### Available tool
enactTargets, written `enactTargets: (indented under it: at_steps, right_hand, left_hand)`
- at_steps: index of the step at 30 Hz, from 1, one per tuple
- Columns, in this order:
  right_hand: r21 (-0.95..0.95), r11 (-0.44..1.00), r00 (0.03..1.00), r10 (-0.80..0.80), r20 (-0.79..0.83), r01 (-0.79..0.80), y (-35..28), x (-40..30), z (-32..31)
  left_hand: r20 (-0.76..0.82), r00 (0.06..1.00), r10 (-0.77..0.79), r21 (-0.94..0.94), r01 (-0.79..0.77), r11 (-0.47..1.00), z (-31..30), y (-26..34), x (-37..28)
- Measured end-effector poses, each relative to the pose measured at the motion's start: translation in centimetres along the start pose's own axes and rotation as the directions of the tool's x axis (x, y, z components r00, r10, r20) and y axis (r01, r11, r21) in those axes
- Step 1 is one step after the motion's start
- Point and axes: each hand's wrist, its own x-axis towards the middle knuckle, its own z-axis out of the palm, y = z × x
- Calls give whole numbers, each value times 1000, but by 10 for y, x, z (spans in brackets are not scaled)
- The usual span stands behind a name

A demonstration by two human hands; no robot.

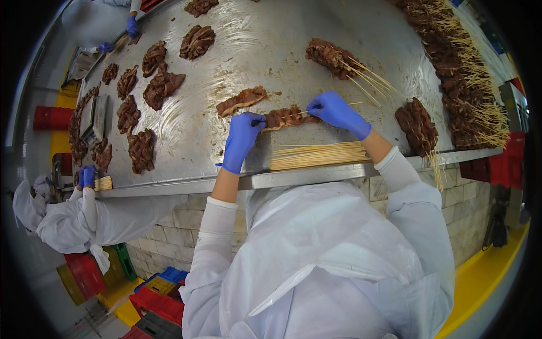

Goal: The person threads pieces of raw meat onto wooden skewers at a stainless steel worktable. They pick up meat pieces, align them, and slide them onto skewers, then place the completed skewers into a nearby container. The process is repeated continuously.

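A strip of raw marinated meat (283,118) lies on the steel table between my two blue-gloved hands. My left hand (250,129) pinches its left end. With the fingers closed on a thin wooden skewer (303,112), my right hand (332,111) is at the strip's right end; the skewer passes partly through the meat. Another meat strip (241,101) rests just beyond my left hand. A bundle of bare wooden skewers (317,156) lies along the near table edge. Skewered meat is heaped in one pile (332,58) beyond my right hand and another (417,127) to its right.
Several heaps of raw meat (163,87) sit on the left of the table (254,51). A long row of skewered meat (451,84) lines the right side. A co-worker (80,216) stands at the left; another's gloved hands (132,26) are at the far left. Crates (159,303) stand below.
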Motion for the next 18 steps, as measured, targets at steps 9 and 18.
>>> enactTargets:
  at_steps: [9, 18]
  right_hand:
    - [221, 975, 954, 71, -290, -6, -34, -15, 21]
    - [523, 851, 835, 314, -451, -38, -8, -46, 26]
  left_hand:
    - [-220, 955, -200, -858, -92, 505, 22, 22, 2]
    - [22, 995, -96, -980, 41, 193, 83, 91, 48]
